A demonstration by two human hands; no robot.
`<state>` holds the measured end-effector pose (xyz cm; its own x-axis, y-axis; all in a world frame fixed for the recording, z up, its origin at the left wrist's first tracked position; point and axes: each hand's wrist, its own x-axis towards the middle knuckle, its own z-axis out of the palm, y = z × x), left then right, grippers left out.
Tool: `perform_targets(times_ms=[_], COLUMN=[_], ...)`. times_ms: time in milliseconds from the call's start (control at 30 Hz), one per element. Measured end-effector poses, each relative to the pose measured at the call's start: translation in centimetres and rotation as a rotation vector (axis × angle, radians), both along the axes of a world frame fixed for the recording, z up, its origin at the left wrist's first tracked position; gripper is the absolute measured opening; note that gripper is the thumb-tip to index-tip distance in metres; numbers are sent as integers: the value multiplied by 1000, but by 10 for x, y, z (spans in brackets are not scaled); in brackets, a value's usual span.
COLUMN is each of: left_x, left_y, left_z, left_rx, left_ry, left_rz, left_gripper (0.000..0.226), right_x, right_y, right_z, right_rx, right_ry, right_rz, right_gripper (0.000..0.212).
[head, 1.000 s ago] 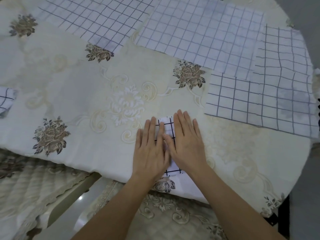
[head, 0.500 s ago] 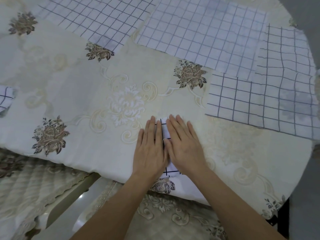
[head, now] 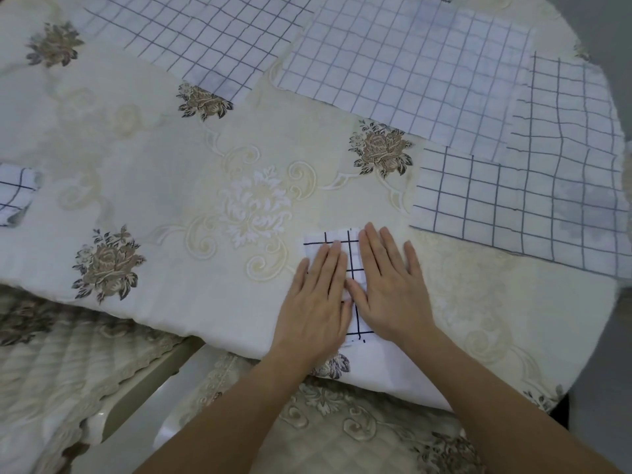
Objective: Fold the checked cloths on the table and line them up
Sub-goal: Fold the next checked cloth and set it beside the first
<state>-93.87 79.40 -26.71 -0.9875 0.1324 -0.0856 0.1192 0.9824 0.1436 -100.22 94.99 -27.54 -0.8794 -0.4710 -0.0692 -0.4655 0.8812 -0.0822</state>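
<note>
A small folded white cloth with dark checks [head: 352, 265] lies near the table's front edge. My left hand [head: 316, 302] and my right hand [head: 391, 289] rest flat on it side by side, fingers straight and pointing away, covering most of it. Another folded checked cloth [head: 15, 191] sits at the far left edge, partly cut off. Three unfolded checked cloths lie spread out: one at the back left [head: 205, 35], one at the back middle [head: 403, 73], one at the right [head: 547, 186], its upper part overlapping the middle one.
The table [head: 171, 165] wears a cream tablecloth with brown rose prints and is rounded at the right. Below its front edge stand cushioned chairs with quilted cream covers [head: 68, 364], close to my forearms.
My hands have slid a little apart and toward me on the folded cloth, so more of its top checks show. The cloth itself stays in place.
</note>
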Motion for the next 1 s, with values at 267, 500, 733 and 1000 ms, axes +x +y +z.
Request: perform_targets(times_ms=[267, 500, 733, 1000], left_x=[9, 11, 20, 29], left_y=[-5, -9, -33, -46], left_z=[-3, -1, 8, 41], left_rx=[-13, -15, -66, 126], left_ry=[-46, -73, -136, -52], left_rz=[-8, 4, -41, 151], left_gripper=[84, 89, 108, 60], right_x=[10, 36, 38, 30], right_y=[-9, 8, 17, 4], right_z=[14, 6, 13, 39], right_rx=[1, -41, 9, -118], right_ry=[-51, -74, -86, -161], right_rz=[-53, 52, -53, -183], right_gripper=[71, 74, 79, 60])
